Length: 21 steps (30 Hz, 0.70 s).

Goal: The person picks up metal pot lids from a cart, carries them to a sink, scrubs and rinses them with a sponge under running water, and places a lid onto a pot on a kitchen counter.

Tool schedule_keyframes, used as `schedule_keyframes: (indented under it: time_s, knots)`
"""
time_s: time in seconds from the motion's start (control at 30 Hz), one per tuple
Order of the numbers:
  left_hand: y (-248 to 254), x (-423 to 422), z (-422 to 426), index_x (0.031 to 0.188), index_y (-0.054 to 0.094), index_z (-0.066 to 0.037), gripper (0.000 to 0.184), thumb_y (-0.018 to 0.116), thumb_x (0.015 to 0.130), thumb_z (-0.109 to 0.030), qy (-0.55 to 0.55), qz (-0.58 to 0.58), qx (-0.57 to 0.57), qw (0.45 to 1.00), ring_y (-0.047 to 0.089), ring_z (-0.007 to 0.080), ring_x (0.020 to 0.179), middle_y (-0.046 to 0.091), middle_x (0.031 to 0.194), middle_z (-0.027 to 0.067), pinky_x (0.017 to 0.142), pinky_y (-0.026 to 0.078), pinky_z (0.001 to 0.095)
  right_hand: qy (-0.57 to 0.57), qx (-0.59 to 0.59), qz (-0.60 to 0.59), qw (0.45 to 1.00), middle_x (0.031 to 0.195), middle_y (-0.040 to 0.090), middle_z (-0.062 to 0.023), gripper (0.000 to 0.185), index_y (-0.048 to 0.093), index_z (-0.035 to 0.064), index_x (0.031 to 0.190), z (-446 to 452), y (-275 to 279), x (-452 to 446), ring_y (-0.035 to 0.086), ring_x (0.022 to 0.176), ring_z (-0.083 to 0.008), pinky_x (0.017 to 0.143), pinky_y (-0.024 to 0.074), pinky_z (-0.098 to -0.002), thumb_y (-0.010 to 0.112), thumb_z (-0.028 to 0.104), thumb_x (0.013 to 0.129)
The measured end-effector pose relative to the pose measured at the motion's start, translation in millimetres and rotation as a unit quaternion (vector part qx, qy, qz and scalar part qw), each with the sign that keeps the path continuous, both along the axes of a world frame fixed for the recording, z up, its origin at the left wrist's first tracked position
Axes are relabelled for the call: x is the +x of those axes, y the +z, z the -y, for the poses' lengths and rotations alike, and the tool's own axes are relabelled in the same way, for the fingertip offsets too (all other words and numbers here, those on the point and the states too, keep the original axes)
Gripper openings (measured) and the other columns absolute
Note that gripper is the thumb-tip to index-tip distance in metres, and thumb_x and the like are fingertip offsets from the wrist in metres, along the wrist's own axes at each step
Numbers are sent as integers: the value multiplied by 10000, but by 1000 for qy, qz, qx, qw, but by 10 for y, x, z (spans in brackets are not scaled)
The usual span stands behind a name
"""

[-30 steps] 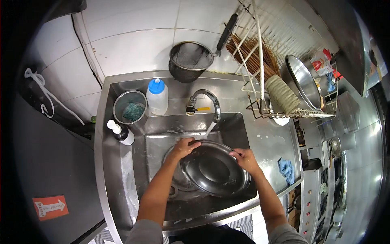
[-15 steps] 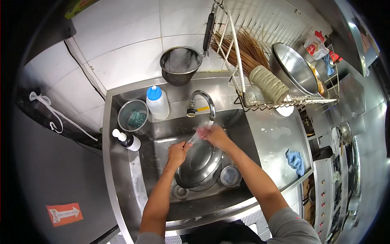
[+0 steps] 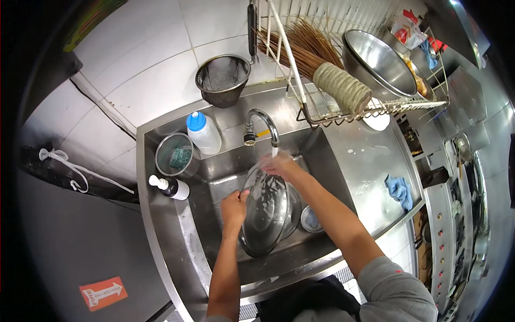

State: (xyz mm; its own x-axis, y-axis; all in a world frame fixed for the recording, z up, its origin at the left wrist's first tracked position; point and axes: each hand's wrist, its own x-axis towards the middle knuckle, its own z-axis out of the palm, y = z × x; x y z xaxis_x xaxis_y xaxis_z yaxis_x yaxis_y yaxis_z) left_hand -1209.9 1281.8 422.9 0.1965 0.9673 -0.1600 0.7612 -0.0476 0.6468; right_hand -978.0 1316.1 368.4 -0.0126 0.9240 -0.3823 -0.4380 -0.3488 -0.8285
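Note:
My left hand (image 3: 234, 210) is closed on the left rim of a shiny, wide metal dish (image 3: 263, 214), which tilts inside the sink with wet streaks and suds on it. My right hand (image 3: 279, 165) lies against the dish's upper part, under water running from the faucet (image 3: 263, 114); its fingers look stretched out, though slightly blurred. Another rounded vessel (image 3: 294, 212) shows partly behind the dish. Beside it, close to my right forearm, a small round bowl (image 3: 311, 220) rests on the sink floor.
On the sink's left ledge stand a pump bottle (image 3: 170, 188), a metal pot (image 3: 161, 155) holding a green scrubber and a blue-capped bottle (image 3: 206, 137). A mesh strainer (image 3: 222, 80) hangs behind. A wire rack (image 3: 343, 119) juts over the right counter, where a blue cloth (image 3: 398, 192) lies.
The dish has turned to stand more upright, with its face and suds now showing. My right hand has flattened against its upper part under the stream. The camera view has shifted slightly.

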Motion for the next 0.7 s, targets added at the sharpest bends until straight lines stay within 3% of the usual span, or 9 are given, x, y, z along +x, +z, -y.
schedule_keyframes:
  time_s: [0.07,0.23,0.33,0.47,0.53,0.57,0.6,0.67,0.7]
  knots:
    - [84,-32,44,762,598,-7,460,622,897,-446,13,-20,2,1000,587,440,709,618,715,205,683,457,497,35,-89,36,995,1035,655,-185,395,580,-25,1157,-14,324,-77,678,913,-301,800,573,-399,613,281,909]
    - [228,-148,143,756,587,-8,465,614,905,-447,36,-28,12,999,588,447,733,605,709,212,679,461,490,-41,-156,-18,987,1082,623,-184,291,543,-51,1141,-90,293,-156,674,925,-299,807,571,-418,462,167,966]
    - [310,-238,186,752,574,-1,463,621,906,-435,57,-30,3,998,567,446,708,592,696,215,663,452,479,-6,-110,-105,988,1080,620,-178,298,551,-29,1133,3,370,-249,674,918,-290,792,567,-418,507,203,952]
    - [373,-418,236,740,554,8,450,639,905,-402,60,-27,12,998,491,409,612,562,667,211,619,423,457,-53,-118,-63,990,1111,625,-175,408,537,-13,1218,-73,-189,-191,671,920,-293,795,551,-405,590,254,915]
    - [337,-514,237,716,526,22,453,652,906,-369,78,38,16,996,388,348,562,524,637,204,579,385,431,-54,-147,212,965,1155,630,-163,505,555,5,1263,-36,-189,-341,656,963,-299,848,521,-376,611,346,894]
    - [401,-538,248,703,544,24,432,659,909,-338,87,27,16,996,357,264,540,492,590,155,546,361,395,17,-54,278,959,1207,623,-167,507,586,-6,1245,102,-123,-297,622,1048,-316,938,480,-352,558,374,911]
    - [428,-541,260,703,544,24,432,659,909,-338,87,25,16,996,357,264,540,492,590,155,546,361,395,17,-55,276,959,1207,623,-167,507,586,-6,1245,181,-299,-292,622,1048,-316,938,480,-352,558,374,911]
    - [481,-610,269,709,581,22,395,661,911,-308,120,113,20,986,368,187,537,469,559,100,534,355,370,-32,-25,618,785,1180,645,-153,482,635,3,1180,140,-1015,-332,617,1055,-312,966,460,-348,547,395,914]
    - [281,-729,233,708,587,19,372,659,914,-283,122,168,28,978,354,121,551,419,552,52,520,336,338,-13,-41,519,854,1118,663,-140,448,638,25,1161,163,-1211,-220,628,1005,-291,920,470,-349,521,397,941]
